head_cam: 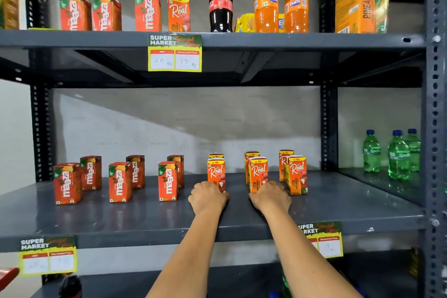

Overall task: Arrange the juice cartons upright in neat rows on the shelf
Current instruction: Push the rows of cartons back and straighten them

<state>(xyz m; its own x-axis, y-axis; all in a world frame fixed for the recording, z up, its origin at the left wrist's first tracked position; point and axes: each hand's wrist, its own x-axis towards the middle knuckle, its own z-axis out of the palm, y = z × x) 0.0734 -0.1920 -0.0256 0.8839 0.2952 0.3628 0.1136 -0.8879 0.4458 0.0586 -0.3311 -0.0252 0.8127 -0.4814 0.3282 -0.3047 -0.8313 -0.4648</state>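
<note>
Small orange and red cardboard juice cartons [167, 181] are stood upright in two rows at mid-frame on the grey metal shelf [338, 205]. The base of one orange carton [216, 174] is touched by the curled left hand [208, 197]. Another [258, 174] is touched by the right hand [271, 197]; grip cannot be told.

We are standing in a shop, at a drinks rack. The grey slotted-steel shelf [96, 222] carries small juice cartons [119, 181] set out in rows facing us. On its front edge hang price tags [174, 53] printed "SUPER MARKET", with boxes for MRP and discounted price, handwritten 20 Rs and 15 Rs. On the shelf above we see a cola bottle [220, 5] and orange soda bottles [266, 5]; toward the right edge stand green soda bottles [372, 152].
</note>
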